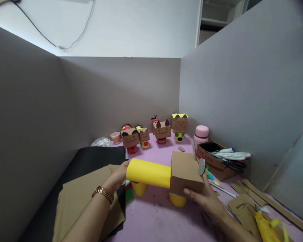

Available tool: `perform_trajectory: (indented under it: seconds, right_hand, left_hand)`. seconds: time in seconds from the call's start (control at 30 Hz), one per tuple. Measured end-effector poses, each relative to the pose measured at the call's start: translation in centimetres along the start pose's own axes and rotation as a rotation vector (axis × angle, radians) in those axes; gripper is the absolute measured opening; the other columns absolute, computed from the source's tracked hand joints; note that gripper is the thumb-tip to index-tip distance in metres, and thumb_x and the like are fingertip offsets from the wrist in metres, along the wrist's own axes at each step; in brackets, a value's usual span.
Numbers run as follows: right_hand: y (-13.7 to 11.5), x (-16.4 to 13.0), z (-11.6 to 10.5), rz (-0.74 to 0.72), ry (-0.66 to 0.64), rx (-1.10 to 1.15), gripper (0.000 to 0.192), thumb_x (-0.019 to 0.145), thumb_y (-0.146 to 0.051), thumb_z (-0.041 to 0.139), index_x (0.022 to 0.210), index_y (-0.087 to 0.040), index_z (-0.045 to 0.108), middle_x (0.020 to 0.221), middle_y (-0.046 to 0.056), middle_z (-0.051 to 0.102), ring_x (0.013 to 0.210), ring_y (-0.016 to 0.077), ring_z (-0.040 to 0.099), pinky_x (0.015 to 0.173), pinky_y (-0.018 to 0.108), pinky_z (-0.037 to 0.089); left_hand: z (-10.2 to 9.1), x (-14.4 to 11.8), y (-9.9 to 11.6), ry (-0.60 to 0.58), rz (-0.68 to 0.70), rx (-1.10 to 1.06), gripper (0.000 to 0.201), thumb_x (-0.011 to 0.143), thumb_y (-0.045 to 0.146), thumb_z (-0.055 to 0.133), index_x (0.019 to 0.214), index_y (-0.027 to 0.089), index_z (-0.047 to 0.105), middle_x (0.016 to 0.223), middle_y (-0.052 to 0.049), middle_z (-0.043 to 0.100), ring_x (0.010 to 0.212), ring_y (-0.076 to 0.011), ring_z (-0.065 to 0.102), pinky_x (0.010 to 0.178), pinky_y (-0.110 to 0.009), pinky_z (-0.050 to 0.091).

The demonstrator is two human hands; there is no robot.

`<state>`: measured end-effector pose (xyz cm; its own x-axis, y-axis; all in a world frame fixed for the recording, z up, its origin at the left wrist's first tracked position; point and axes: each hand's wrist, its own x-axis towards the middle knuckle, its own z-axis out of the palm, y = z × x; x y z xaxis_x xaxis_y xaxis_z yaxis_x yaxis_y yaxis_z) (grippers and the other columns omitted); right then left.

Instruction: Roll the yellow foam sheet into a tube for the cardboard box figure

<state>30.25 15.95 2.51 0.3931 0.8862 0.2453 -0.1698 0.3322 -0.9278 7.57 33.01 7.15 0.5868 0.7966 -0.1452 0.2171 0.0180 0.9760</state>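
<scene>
My left hand (121,174), wearing a gold bracelet at the wrist, is closed on the left end of a yellow paper tube (148,172). The tube's right end meets a small brown cardboard box (184,173). With thumb and fingers, my right hand (204,196) grips the lower right of that box. Two grey ear-shaped pieces stand up from the box's right side, one grey piece (202,167) close to my right fingers. Rounded yellow pieces show underneath, one yellow piece (138,189) below the tube and another (178,199) below the box.
Box-headed paper figures (162,131) stand along the back of the pink table (151,218). Flat cardboard sheets (83,201) lie at left on a black surface. On the right are a pink bottle (201,133), a carton (209,158) with cables and markers, and cardboard scraps (244,208).
</scene>
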Motion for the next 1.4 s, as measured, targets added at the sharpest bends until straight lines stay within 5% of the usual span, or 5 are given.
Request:
perform_trajectory:
  seconds: [0.53,0.83,1.0,1.13,1.4]
  right_hand:
    - [2.6,0.2,-3.5,-0.035,0.018,-0.238,0.100,0.062,-0.043,0.076,0.142,-0.026,0.019,0.121,0.012,0.061,0.104,0.0322,0.058,0.091,0.044,0.043]
    - [2.8,-0.1,-3.2,-0.056,0.145,-0.294,0.085,0.066,-0.047,0.071,0.137,-0.029,0.028,0.132,0.008,0.050,0.124,0.0322,0.039,0.097,0.045,0.036]
    - [3.4,0.0,-4.0,-0.079,0.124,-0.400,0.076,0.066,-0.049,0.069,0.132,-0.026,0.038,0.121,0.008,0.060,0.121,0.0330,0.043,0.102,0.047,0.029]
    - [3.6,0.1,-4.1,-0.054,0.106,-0.356,0.074,0.065,-0.047,0.071,0.129,-0.023,0.043,0.108,0.010,0.067,0.113,0.0343,0.050,0.094,0.047,0.039]
    - [4.0,0.0,-3.8,-0.026,0.137,-0.313,0.076,0.064,-0.047,0.071,0.130,-0.026,0.041,0.108,0.008,0.067,0.112,0.0331,0.051,0.097,0.049,0.035]
  left_hand:
    - [0.2,1.2,-2.0,0.038,0.079,-0.142,0.028,0.087,0.033,0.055,0.108,0.015,0.057,0.105,-0.005,0.062,0.085,-0.0176,0.062,0.072,-0.036,0.053]
    - [0.4,1.9,-2.2,-0.001,0.075,-0.135,0.027,0.087,0.033,0.055,0.107,0.015,0.057,0.103,-0.005,0.062,0.082,-0.0166,0.062,0.071,-0.035,0.053]
    - [0.5,1.9,-2.2,-0.006,0.074,-0.119,0.027,0.087,0.033,0.055,0.107,0.015,0.057,0.102,-0.005,0.062,0.081,-0.0163,0.062,0.070,-0.035,0.053]
    - [0.4,1.8,-2.0,-0.027,0.079,-0.109,0.026,0.087,0.033,0.055,0.106,0.015,0.057,0.100,-0.005,0.062,0.079,-0.0155,0.062,0.067,-0.033,0.053]
    - [0.6,1.7,-1.4,-0.051,0.070,-0.106,0.024,0.087,0.032,0.055,0.103,0.015,0.058,0.093,-0.003,0.063,0.070,-0.0125,0.061,0.060,-0.029,0.052]
